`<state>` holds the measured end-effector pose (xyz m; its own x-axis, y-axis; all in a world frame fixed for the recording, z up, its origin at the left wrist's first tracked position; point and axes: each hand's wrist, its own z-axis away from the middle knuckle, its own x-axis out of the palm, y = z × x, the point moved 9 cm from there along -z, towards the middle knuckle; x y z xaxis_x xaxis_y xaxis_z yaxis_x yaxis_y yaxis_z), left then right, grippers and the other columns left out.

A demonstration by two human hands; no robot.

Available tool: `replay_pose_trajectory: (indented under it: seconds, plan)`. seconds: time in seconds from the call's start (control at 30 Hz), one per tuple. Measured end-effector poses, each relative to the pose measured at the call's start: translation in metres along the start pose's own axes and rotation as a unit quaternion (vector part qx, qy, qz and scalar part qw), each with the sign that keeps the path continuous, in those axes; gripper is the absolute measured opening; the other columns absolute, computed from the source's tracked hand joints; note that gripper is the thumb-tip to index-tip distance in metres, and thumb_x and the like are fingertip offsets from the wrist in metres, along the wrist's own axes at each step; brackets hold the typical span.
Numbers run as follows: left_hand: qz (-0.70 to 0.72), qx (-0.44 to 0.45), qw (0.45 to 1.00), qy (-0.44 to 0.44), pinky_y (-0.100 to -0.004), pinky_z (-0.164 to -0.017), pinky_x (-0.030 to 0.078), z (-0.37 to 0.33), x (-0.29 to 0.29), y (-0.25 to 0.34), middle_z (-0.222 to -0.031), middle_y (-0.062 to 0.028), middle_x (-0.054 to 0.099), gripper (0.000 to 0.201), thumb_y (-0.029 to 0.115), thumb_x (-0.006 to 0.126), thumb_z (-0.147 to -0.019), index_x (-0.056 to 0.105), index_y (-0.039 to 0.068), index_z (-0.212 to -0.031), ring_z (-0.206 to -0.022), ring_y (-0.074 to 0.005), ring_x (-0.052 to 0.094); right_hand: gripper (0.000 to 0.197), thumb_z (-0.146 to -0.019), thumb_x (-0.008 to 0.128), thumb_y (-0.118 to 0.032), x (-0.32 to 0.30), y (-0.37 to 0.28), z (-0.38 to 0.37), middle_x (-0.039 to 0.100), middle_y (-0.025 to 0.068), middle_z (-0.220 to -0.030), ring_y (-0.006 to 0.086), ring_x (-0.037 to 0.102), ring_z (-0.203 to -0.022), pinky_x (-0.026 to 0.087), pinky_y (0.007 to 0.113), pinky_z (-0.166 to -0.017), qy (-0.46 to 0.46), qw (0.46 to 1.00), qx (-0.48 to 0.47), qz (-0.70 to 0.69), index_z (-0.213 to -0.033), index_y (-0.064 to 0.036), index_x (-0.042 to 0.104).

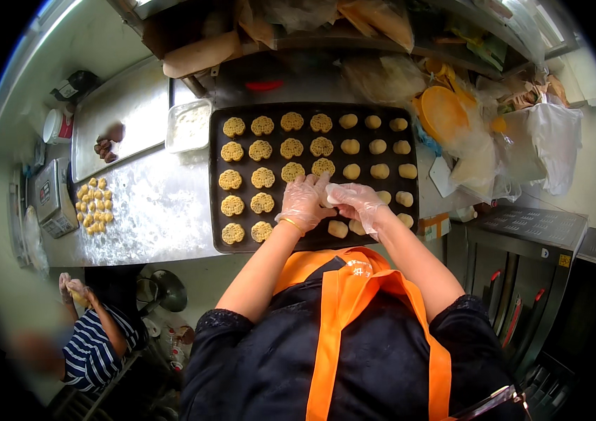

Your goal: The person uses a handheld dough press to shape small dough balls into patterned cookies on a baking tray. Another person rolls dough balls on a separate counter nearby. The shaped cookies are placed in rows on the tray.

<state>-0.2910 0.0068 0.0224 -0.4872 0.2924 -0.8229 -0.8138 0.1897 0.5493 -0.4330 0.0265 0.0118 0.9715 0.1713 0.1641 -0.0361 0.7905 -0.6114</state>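
Note:
A black baking tray (315,237) lies in front of me with rows of pastry on it. On its left side are flat, flower-shaped pieces with a pressed pattern (263,177); on its right side stand plain, short dough cylinders (379,170). My left hand (303,202), in a clear plastic glove, is closed over the middle of the tray. Beside it my right hand (362,203), gloved too, grips a small white object (335,194) whose kind is unclear. Both hands' fingertips meet around that object, and the left fingers' hold is partly hidden.
Left of the tray are a clear tub of white contents (189,126), a metal tray with dark lumps (121,84), small dough balls (94,205) and a scale (56,200). Bags and an orange lid (444,114) crowd the right. Another person's hands (75,290) hold dough at lower left.

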Motion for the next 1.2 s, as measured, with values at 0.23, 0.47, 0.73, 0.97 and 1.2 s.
replay_pose_trajectory:
  seconds: [0.23,0.47,0.73,0.97,1.2]
  plan:
    - [0.024,0.002,1.0,0.011,-0.0482,-0.103,0.047,0.006,-0.002,-0.003,-0.126,-0.0129,0.07,0.074,0.036,0.091,-0.076,0.065,0.013,-0.141,-0.122,-0.036,0.061,0.043,-0.096,0.084,-0.035,-0.025,0.008,-0.005,0.072,0.0058,-0.096,0.0065,0.062,-0.076,0.051,0.021,-0.064,0.018,0.985,0.018,-0.17,-0.124,-0.0063,0.07]
    - [0.322,-0.03,0.946,-0.039,-0.0409,-0.109,0.049,0.019,-0.004,-0.001,-0.14,-0.0175,0.064,0.091,0.026,0.093,-0.08,0.049,0.007,-0.158,-0.129,-0.0345,0.06,0.036,-0.105,0.073,-0.03,-0.037,-0.003,0.037,0.067,0.0085,-0.11,0.0158,0.063,-0.081,0.052,0.024,-0.064,-0.02,0.905,-0.029,-0.424,-0.127,-0.003,0.065]
    - [0.728,-0.079,0.659,-0.173,-0.036,-0.115,0.045,0.025,0.035,0.015,-0.145,-0.0074,0.062,0.084,0.016,0.09,-0.086,0.047,0.006,-0.157,-0.135,-0.0206,0.057,0.043,-0.104,0.071,-0.039,-0.043,0.006,0.045,0.07,0.0125,-0.098,0.0132,0.058,-0.075,0.049,0.024,-0.069,-0.163,0.87,-0.045,-0.463,-0.122,0.0001,0.067]
    - [0.72,-0.111,0.675,-0.122,-0.0359,-0.115,0.046,0.026,0.03,0.027,-0.142,-0.0068,0.064,0.073,0.01,0.089,-0.087,0.054,0.005,-0.15,-0.133,-0.02,0.059,0.043,-0.104,0.072,-0.04,-0.056,0.004,0.049,0.07,0.0116,-0.095,0.0113,0.058,-0.072,0.049,0.022,-0.068,-0.193,0.871,-0.071,-0.446,-0.118,0.0002,0.067]
    - [0.715,-0.11,0.686,-0.077,-0.0336,-0.109,0.052,0.026,0.033,0.045,-0.14,-0.007,0.065,0.069,0.006,0.086,-0.089,0.054,0.006,-0.15,-0.128,-0.019,0.062,0.045,-0.103,0.072,-0.041,-0.076,0.004,0.055,0.069,0.0112,-0.104,0.0123,0.059,-0.078,0.049,0.022,-0.067,-0.17,0.87,-0.101,-0.451,-0.117,0.0006,0.066]
